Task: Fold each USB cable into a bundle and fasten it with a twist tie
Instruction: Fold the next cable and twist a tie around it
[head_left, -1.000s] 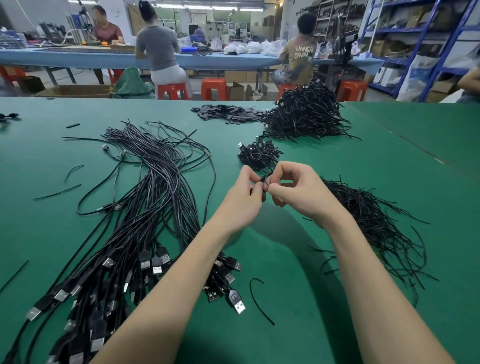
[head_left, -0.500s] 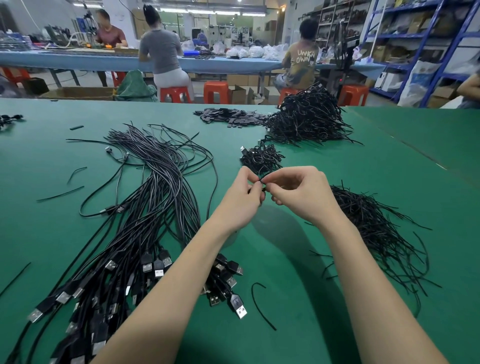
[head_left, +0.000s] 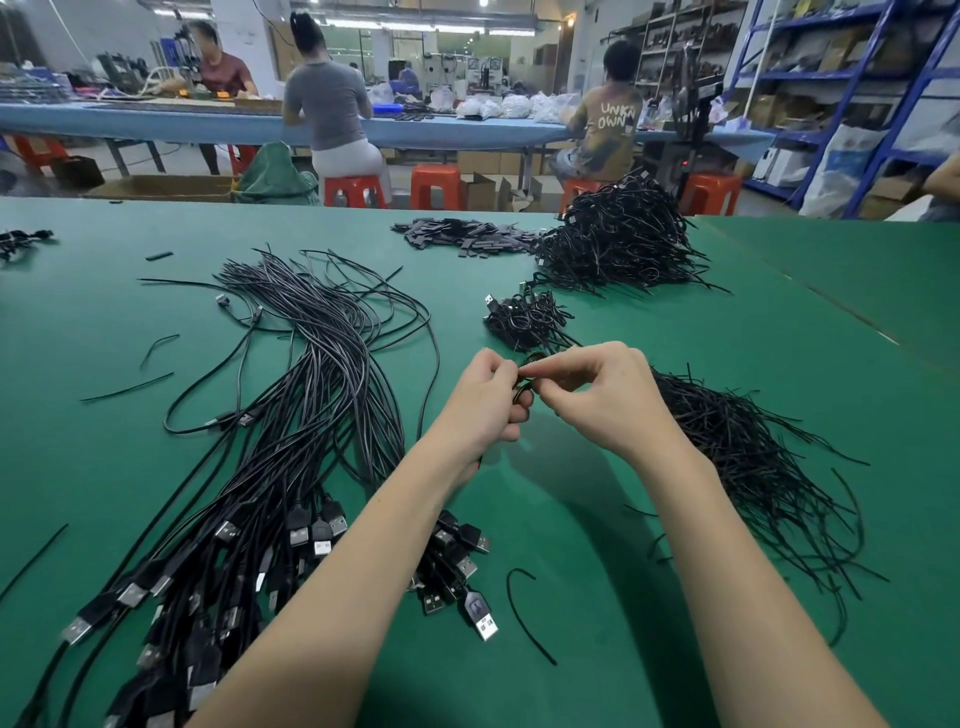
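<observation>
My left hand (head_left: 485, 402) and right hand (head_left: 597, 400) meet above the table (head_left: 675, 338), both pinching a small coiled cable (head_left: 523, 389). Loose cables (head_left: 291, 415) lie left, ties (head_left: 753, 457) right.

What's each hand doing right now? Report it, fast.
Left hand: fingers curled, gripping the small black cable bundle.
Right hand: fingers curled, pinching at the same bundle; whether it holds a twist tie cannot be told.

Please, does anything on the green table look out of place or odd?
Mostly no. A few single twist ties lie apart from their pile: one curved tie near the USB plugs and others at the left of the table. Both hands, left hand and right hand, hold a small cable bundle normally.
</observation>
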